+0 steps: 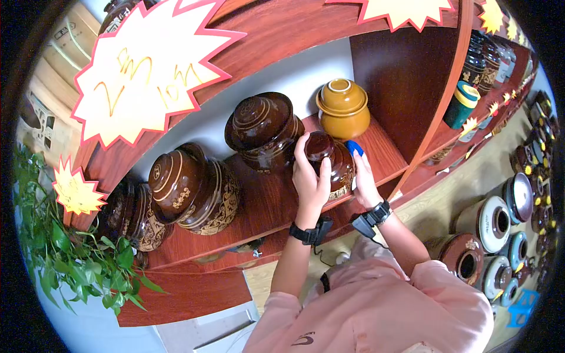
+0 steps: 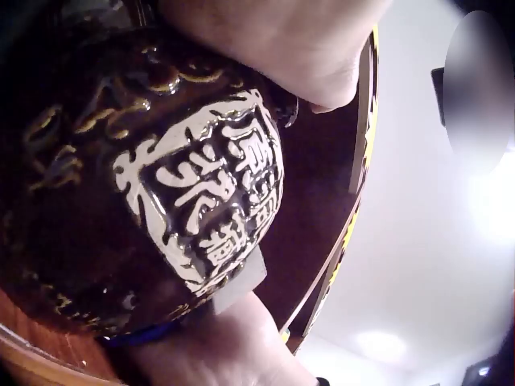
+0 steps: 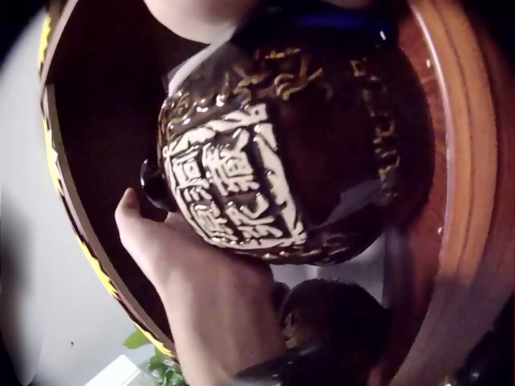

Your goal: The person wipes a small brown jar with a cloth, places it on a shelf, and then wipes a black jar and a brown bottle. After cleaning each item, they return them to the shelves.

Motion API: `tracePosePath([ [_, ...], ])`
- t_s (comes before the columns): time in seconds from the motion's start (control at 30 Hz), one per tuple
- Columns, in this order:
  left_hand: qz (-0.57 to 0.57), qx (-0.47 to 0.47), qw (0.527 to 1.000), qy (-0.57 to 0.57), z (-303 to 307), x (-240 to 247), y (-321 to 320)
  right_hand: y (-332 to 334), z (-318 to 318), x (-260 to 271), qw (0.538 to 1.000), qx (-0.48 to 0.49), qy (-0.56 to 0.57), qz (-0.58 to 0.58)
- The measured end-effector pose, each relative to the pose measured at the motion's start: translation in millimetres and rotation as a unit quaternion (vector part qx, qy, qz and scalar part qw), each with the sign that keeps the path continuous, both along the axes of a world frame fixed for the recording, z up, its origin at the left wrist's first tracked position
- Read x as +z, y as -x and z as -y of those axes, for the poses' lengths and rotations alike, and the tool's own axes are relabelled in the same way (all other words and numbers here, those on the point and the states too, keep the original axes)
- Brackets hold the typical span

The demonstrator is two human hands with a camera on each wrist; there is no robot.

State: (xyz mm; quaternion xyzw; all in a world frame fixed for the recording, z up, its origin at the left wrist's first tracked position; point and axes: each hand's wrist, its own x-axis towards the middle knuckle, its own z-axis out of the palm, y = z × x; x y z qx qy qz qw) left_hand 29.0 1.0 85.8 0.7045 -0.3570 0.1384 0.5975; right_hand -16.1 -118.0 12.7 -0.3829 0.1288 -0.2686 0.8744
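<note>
A round, dark brown glazed jar [image 1: 341,167] with a domed lid [image 1: 321,146] stands between both hands at the shelf's front edge. Raised pale characters [image 2: 213,189] fill a panel on its belly. My left hand [image 1: 313,185] holds the jar's left side, its thumb on the near side and its fingers reaching up beside the lid. On the opposite side my right hand [image 1: 366,179] holds a blue cloth [image 1: 354,147] against the jar. A greyish part of this cloth [image 2: 244,283] shows in the left wrist view. The right fingers are partly hidden behind the cloth and jar.
Close behind stands a mustard-yellow lidded pot [image 1: 344,115]. Larger brown lidded jars [image 1: 259,126] line the wooden shelf [image 1: 265,203] to the left. A shelf divider [image 1: 432,123] rises on the right. Starburst price signs [image 1: 147,76] hang overhead, and several crocks [image 1: 491,223] stand at right.
</note>
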Motion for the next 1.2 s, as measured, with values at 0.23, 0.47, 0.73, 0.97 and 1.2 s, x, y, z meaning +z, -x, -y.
tracePosePath([
  [0.23,0.002,0.027,0.999,-0.017,0,1,0,40,-41,-4,0.895,-0.206,0.383,-0.097],
  [0.47,0.038,0.038,0.998,-0.034,-2,2,-1,45,-33,32,0.792,-0.179,0.583,-0.022],
  [0.73,0.036,0.037,0.999,-0.017,1,-3,-4,3,13,33,0.901,-0.085,0.426,-0.012],
  [0.97,0.042,0.038,0.998,-0.018,1,-2,-5,-1,24,-1,0.993,0.099,0.062,-0.002],
  [1.2,-0.041,0.066,0.994,0.077,9,-10,1,3,26,-11,0.995,0.086,0.051,-0.003],
])
